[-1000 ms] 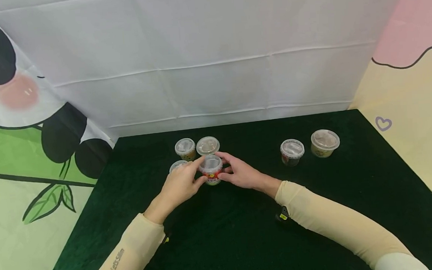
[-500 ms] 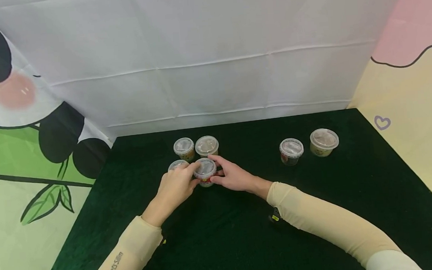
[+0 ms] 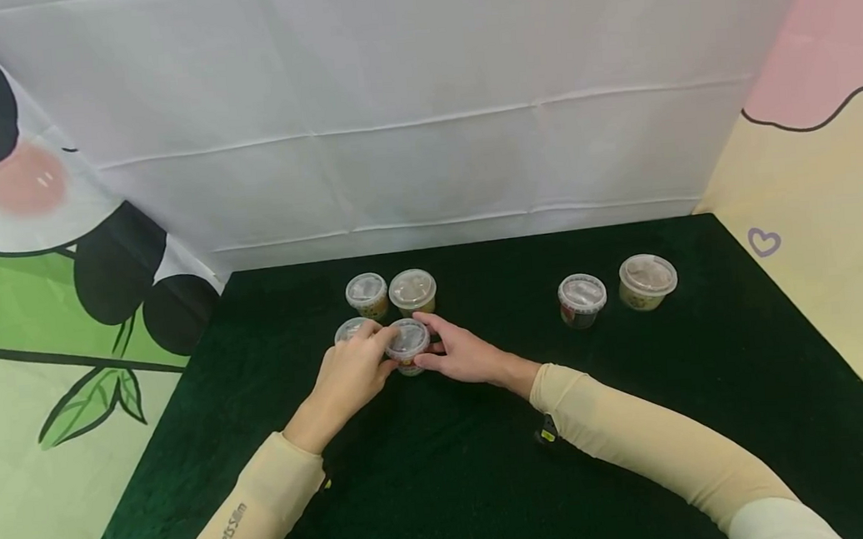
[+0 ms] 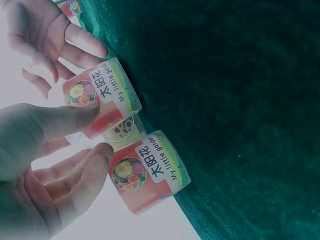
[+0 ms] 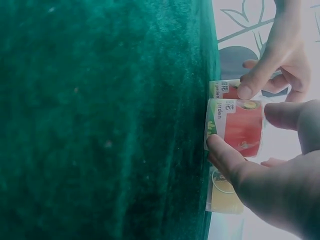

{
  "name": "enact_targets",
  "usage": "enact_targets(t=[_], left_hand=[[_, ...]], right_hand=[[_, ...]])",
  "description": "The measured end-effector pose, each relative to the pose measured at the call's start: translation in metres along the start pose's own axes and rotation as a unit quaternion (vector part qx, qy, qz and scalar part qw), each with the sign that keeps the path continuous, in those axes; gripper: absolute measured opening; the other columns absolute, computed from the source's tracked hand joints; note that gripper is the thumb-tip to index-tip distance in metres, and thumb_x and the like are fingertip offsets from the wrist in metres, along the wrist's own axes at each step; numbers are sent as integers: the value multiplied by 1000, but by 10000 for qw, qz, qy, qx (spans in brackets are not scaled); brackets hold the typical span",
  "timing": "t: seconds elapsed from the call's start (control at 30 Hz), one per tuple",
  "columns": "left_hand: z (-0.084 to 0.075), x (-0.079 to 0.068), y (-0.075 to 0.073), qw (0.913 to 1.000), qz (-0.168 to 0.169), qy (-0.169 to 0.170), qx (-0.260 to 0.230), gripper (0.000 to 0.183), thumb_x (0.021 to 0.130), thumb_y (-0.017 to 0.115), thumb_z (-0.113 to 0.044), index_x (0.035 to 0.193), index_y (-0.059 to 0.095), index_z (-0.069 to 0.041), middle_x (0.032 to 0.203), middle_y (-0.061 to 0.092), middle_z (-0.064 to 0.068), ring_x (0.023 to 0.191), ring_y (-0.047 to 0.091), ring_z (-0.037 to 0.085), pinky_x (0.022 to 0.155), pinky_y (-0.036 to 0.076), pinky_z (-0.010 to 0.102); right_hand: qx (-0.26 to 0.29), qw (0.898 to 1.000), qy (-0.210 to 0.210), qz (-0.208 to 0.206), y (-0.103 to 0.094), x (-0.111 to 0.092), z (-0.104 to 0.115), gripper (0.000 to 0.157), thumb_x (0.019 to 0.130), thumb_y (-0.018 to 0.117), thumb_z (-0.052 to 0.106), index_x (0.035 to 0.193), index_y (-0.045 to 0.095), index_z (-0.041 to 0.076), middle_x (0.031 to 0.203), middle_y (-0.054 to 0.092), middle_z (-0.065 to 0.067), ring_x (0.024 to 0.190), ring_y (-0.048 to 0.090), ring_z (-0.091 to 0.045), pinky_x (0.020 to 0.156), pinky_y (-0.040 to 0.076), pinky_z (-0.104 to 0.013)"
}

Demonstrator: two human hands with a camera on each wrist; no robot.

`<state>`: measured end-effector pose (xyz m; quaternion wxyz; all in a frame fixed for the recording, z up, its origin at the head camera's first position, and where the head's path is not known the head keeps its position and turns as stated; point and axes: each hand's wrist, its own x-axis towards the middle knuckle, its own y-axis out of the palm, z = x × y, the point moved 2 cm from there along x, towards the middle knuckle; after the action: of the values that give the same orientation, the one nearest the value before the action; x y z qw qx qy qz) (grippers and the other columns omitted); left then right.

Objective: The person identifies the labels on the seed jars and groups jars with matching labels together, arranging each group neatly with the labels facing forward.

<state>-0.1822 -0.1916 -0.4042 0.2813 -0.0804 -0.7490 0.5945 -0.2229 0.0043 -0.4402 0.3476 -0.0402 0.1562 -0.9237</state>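
Note:
A small lidded cup with a red flower label (image 3: 408, 345) stands on the dark green cloth (image 3: 447, 485), held from both sides. My left hand (image 3: 375, 350) pinches it from the left, thumb (image 4: 60, 120) on its label (image 4: 100, 97). My right hand (image 3: 438, 346) grips it from the right, with thumb (image 5: 225, 152) and a finger (image 5: 285, 115) round the cup (image 5: 237, 125). A second red-labelled cup (image 4: 147, 170) stands close against it on the left, partly hidden by my left hand in the head view (image 3: 349, 329).
Two more lidded cups (image 3: 366, 294) (image 3: 412, 291) stand just behind the held one, one with a yellow label (image 5: 225, 192). Two further cups (image 3: 582, 299) (image 3: 647, 281) sit at the right rear. White and printed backdrops wall the table's back and sides.
Both hands have carried the red-labelled cup a little left and down, so it now sits beside the front-left cup.

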Motion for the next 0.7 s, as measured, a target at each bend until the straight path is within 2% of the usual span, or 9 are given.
enact_targets(t=[0.27,0.4,0.7], left_hand=[[1,0,1,10000,10,-21,14,43,86,83,-12,124,67,-3,115,63,17,81,68,28,64,60,39],[0,0,1,10000,51,-39,22,41,86,83,-12,124,67,-4,117,62,18,81,69,28,63,60,38],[-4,-1,4,9997,97,-230,-76,36,87,80,-6,121,68,-5,115,60,18,69,62,21,58,57,31]], right_hand=[[2,10000,61,77,-5,3,2,65,106,55,20,161,23,11,152,42,-15,123,59,-26,99,52,-39],[-86,9999,71,126,-7,4,2,64,106,56,20,161,24,12,153,42,-13,123,59,-25,99,52,-38],[-264,9996,35,46,-5,2,5,61,105,58,21,158,30,9,152,43,-15,127,57,-31,99,53,-39]])
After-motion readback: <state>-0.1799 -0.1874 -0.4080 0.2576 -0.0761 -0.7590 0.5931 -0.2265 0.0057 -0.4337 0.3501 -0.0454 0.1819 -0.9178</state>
